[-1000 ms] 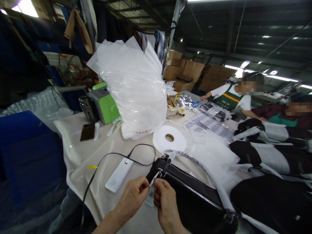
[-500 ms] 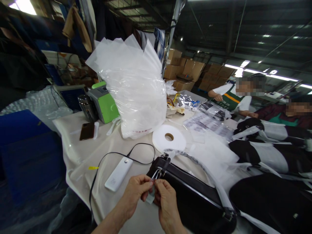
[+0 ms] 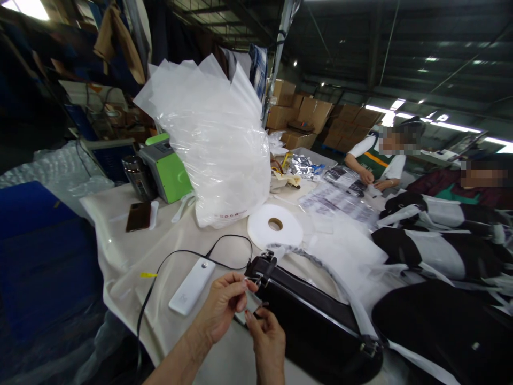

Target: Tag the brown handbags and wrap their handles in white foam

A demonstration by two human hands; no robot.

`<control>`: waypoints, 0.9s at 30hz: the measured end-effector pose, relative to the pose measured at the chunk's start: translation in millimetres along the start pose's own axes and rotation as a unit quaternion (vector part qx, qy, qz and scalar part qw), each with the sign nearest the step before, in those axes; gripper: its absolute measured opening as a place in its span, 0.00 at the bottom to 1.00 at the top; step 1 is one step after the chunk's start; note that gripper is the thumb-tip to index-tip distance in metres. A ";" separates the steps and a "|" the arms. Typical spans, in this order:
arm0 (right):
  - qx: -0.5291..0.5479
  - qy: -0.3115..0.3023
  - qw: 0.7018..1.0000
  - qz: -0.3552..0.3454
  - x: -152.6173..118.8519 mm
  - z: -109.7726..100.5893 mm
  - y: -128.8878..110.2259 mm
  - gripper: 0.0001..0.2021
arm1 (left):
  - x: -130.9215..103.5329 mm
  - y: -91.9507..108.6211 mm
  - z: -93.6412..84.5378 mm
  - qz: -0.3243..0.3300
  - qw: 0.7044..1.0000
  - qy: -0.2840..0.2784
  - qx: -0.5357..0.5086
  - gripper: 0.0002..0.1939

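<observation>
A black handbag (image 3: 304, 321) lies on the table with its handle wrapped in white material. At its left end, by the strap hardware, my left hand (image 3: 224, 302) is closed in a pinch on a thin pale cord (image 3: 251, 279) that runs to the bag's metal fitting. Just below, my right hand (image 3: 267, 339) pinches the lower edge of a small pale grey-green tag (image 3: 252, 302). The tag sits between the two hands; how cord and tag join is too small to make out.
Left of my hands lies a white power bank (image 3: 192, 286) with a black cable. Behind are a roll of white tape (image 3: 260, 230), a large bag of white sheets (image 3: 216, 155) and a green machine (image 3: 172, 176). More wrapped black bags (image 3: 436, 256) lie right; a co-worker (image 3: 377, 160) sits beyond.
My hands have moved apart: the right has dropped lower with the tag, while the left stays near the fitting. The co-worker's hands have come together over the table.
</observation>
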State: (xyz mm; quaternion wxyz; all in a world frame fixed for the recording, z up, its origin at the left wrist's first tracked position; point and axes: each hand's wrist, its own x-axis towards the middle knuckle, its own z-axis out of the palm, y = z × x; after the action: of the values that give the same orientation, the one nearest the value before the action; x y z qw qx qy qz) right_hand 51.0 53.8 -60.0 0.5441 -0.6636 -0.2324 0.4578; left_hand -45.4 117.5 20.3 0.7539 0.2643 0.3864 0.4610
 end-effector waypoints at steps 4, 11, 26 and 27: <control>0.042 -0.004 0.999 0.029 7.6 8.6 -3.3 0.16 | 2.0 0.4 -1.9 0.008 1.000 -0.005 0.029 0.09; 0.052 0.025 0.997 0.045 -0.4 16.3 -4.0 0.15 | 9.8 1.0 -14.1 0.047 0.992 0.030 0.113 0.08; 0.025 -0.098 0.994 -0.032 -3.0 9.2 -14.1 0.11 | 10.5 -4.2 -18.0 0.058 0.970 0.040 0.232 0.08; 0.039 -0.115 0.992 -0.021 -5.4 5.2 -16.2 0.12 | 8.8 -1.9 -18.6 0.055 0.971 0.030 0.230 0.08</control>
State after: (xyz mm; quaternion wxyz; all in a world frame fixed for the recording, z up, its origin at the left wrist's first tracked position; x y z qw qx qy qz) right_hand 47.1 57.0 -42.9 0.5485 -0.5800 -0.2897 0.5281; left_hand -57.5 125.3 5.5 0.6342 0.4376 0.4895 0.4082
